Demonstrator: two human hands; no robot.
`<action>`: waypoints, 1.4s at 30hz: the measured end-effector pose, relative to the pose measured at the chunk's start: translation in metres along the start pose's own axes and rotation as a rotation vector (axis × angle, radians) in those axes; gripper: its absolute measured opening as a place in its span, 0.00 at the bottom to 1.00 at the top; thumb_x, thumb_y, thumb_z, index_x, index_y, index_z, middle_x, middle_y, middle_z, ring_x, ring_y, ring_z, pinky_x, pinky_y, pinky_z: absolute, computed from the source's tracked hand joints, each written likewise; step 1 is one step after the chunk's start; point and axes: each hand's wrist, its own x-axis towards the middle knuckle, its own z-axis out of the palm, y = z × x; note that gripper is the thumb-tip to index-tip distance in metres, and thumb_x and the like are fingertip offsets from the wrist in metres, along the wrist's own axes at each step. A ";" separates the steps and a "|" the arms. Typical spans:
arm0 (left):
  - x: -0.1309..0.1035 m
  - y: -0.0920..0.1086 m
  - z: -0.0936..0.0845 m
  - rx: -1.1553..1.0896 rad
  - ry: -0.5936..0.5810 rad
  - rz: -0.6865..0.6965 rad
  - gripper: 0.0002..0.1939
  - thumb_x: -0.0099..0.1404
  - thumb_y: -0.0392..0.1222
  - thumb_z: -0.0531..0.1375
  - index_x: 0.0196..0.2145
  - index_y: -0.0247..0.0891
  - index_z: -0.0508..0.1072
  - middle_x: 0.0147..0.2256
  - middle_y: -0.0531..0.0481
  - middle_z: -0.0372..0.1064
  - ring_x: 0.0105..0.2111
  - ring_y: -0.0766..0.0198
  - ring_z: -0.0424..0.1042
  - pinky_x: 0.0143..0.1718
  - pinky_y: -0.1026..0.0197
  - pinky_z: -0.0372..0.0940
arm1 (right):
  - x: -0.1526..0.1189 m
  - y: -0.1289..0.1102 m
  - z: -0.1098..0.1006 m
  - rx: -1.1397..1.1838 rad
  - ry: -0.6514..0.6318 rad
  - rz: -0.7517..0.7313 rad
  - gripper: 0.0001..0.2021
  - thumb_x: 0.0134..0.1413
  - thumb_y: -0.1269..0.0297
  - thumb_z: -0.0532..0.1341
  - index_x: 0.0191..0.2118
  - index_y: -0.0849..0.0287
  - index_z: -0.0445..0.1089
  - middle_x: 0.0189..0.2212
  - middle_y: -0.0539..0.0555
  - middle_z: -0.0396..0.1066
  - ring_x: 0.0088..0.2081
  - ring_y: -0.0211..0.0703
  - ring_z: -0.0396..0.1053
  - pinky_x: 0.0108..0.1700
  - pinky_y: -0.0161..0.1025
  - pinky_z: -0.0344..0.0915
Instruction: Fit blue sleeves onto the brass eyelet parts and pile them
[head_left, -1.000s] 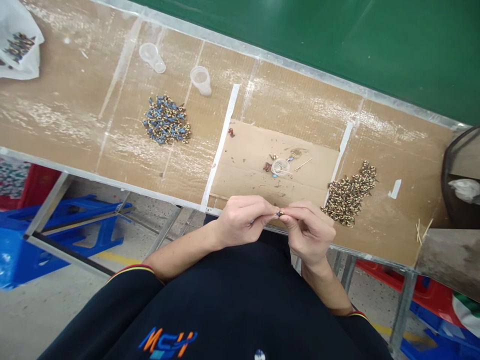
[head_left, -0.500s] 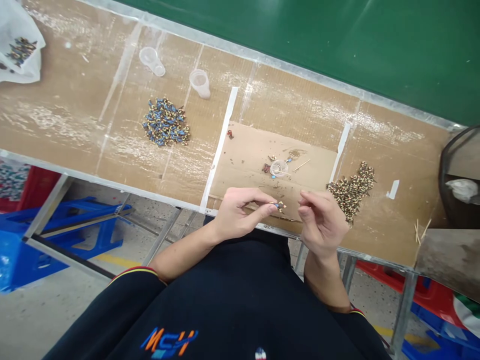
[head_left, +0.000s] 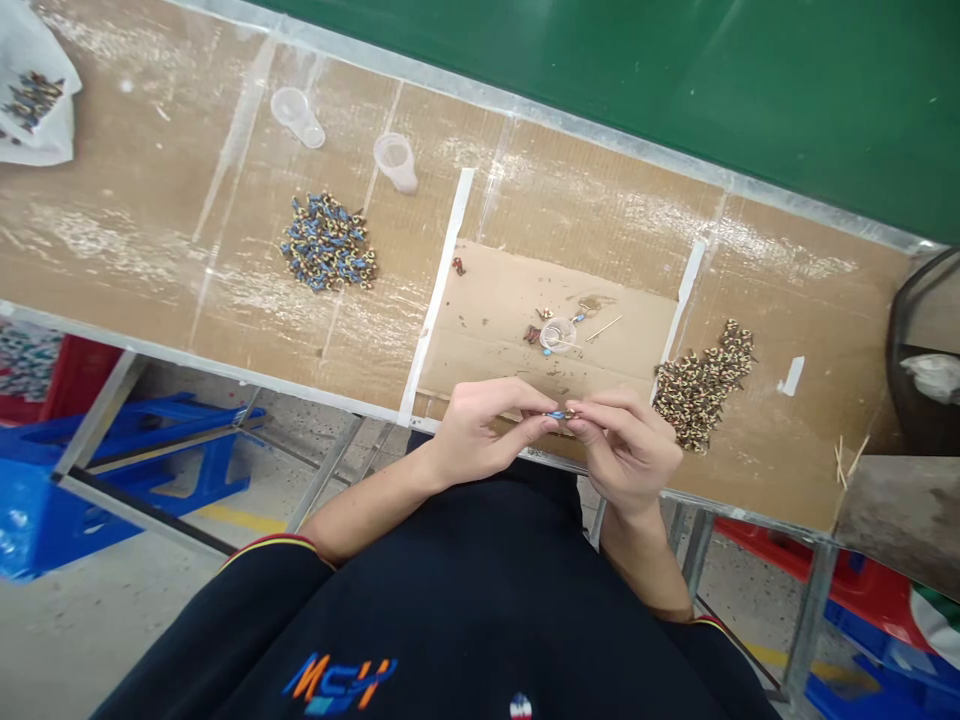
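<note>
Between my fingertips is a small painted figure piece (head_left: 559, 414), blue on one side with dark and gold at the other end. My left hand (head_left: 487, 430) pinches its blue end. My right hand (head_left: 626, 445) has its thumb and fingers closed on the dark and gold end. Both hands are just above the near edge of the cardboard sheet (head_left: 495, 300). Beyond them stands a small clear cup (head_left: 557, 335) with a thin stick (head_left: 604, 327) beside it and a few small coloured pieces around it.
A heap of blue and gold pieces (head_left: 328, 243) lies to the left, and a heap of dark and gold pieces (head_left: 701, 390) to the right. Two plastic cups (head_left: 395, 162) are at the back. A white bag (head_left: 45, 110) is far left; thin sticks (head_left: 847, 462) lie far right.
My right hand has moved left and closed on the piece that my left hand holds. My left hand has barely moved.
</note>
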 end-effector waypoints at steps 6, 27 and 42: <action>-0.001 0.001 0.001 0.030 0.023 0.054 0.05 0.74 0.37 0.65 0.38 0.35 0.79 0.31 0.47 0.83 0.29 0.67 0.82 0.34 0.70 0.76 | -0.001 -0.005 0.004 0.032 0.001 0.030 0.05 0.65 0.70 0.68 0.42 0.52 0.81 0.32 0.51 0.80 0.30 0.40 0.76 0.30 0.37 0.73; -0.008 0.004 -0.005 0.047 -0.039 0.096 0.04 0.73 0.32 0.63 0.39 0.36 0.78 0.32 0.47 0.83 0.30 0.66 0.83 0.34 0.70 0.77 | 0.007 -0.013 -0.005 0.072 -0.159 0.017 0.06 0.64 0.74 0.67 0.39 0.56 0.80 0.31 0.53 0.80 0.30 0.38 0.77 0.31 0.33 0.75; -0.007 0.009 -0.004 0.033 -0.051 0.110 0.03 0.74 0.32 0.64 0.40 0.35 0.77 0.34 0.46 0.84 0.32 0.65 0.84 0.36 0.70 0.78 | 0.008 -0.008 -0.007 0.196 -0.168 -0.013 0.09 0.64 0.74 0.67 0.45 0.55 0.82 0.32 0.54 0.81 0.30 0.40 0.77 0.31 0.36 0.75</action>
